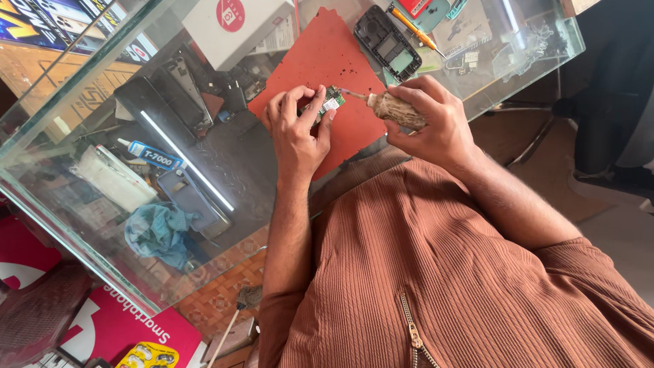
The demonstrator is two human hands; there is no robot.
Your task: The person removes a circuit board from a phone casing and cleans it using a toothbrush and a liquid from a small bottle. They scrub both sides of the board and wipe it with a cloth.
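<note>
My left hand pinches a small green circuit board over a red work mat on the glass counter. My right hand grips a tool with a thick, pale wrapped handle. Its thin tip points left and touches the board's right edge. Both hands are close together above the mat's near edge.
A black phone frame lies at the mat's far right, with an orange-handled screwdriver beyond. A white box stands at the back. A blue glue tube, a blue cloth and a dark phone lie to the left.
</note>
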